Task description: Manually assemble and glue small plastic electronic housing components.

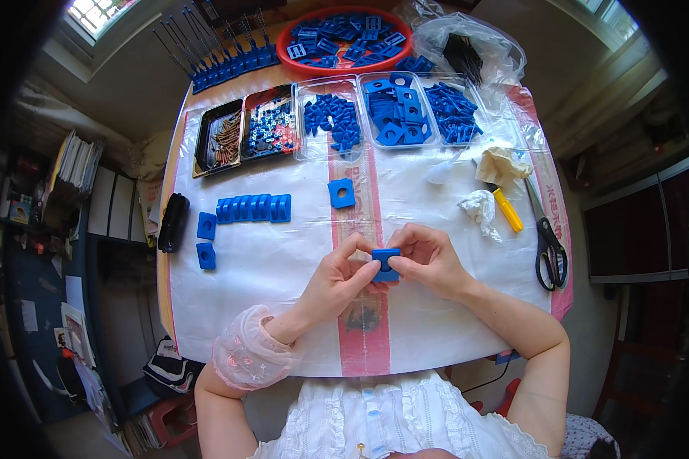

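Note:
Between both hands, over the pink stripe of the table cover, is a small blue plastic block (386, 255). My left hand (343, 274) pinches its left side with thumb and fingers. On its right side my right hand (429, 260) grips it the same way, so the fingers hide much of the block. Just beyond lies a single blue square plate with a round hole (342, 193). To the left stands a row of several blue blocks (254, 208) set side by side. Two more blue holed plates (206, 225) lie left of that row.
Trays of screws (226, 136), nuts (271, 126) and blue parts (398, 115) line the back. Behind them are a red basin (344, 67) and a rack of upright rods (233, 67). Scissors (547, 249) and a yellow-handled screwdriver (507, 211) lie right; a black case (174, 222) lies left.

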Motion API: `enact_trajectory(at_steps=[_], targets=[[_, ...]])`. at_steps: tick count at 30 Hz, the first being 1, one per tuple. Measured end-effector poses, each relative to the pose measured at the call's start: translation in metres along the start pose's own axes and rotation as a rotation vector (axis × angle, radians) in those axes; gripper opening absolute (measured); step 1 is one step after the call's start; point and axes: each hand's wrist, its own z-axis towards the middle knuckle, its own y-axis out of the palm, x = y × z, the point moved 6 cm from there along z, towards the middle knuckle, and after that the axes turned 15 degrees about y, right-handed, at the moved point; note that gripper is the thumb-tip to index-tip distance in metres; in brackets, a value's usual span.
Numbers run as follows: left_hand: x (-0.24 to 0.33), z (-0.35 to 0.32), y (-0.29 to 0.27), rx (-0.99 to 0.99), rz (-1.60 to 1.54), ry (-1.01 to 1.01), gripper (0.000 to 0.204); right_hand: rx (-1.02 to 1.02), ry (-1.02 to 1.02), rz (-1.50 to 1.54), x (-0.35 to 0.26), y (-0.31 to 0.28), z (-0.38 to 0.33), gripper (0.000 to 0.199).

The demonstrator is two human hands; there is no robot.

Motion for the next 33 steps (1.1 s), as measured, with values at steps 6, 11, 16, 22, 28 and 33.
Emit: enact_trajectory(at_steps=[6,11,16,22,28,33], targets=[[0.0005,-0.0014,-0.0005,0.001,0.0,-0.015,0.016,-0.003,-0.006,0.003,-0.0012,0.0011,0.0,0.011],[-0.0009,0.0004,0.0004,0.012,-0.006,-0.019,0.015,0.004,-0.005,0.008,-0.0009,-0.0003,-0.0006,0.01],[0.001,0.0007,0.0006,-0.007,-0.017,-0.011,0.018,-0.003,-0.005,-0.005,-0.0029,0.0004,-0.0003,0.009],[-0.0006,0.0001,0.0002,-0.023,-0.004,0.017,0.018,0.008,-0.002,0.014,-0.0035,0.0009,-0.0011,0.01],[0.0011,-0.0007,0.0,0.004,-0.003,0.022,0.018,0.012,0.014,-0.005,-0.0024,-0.0011,-0.0007,0.015],[-0.0005,-0.0002,-0.0019,0.006,-0.012,0.009,0.02,0.023,0.021,-0.015,-0.0038,-0.0018,-0.0018,0.016]])
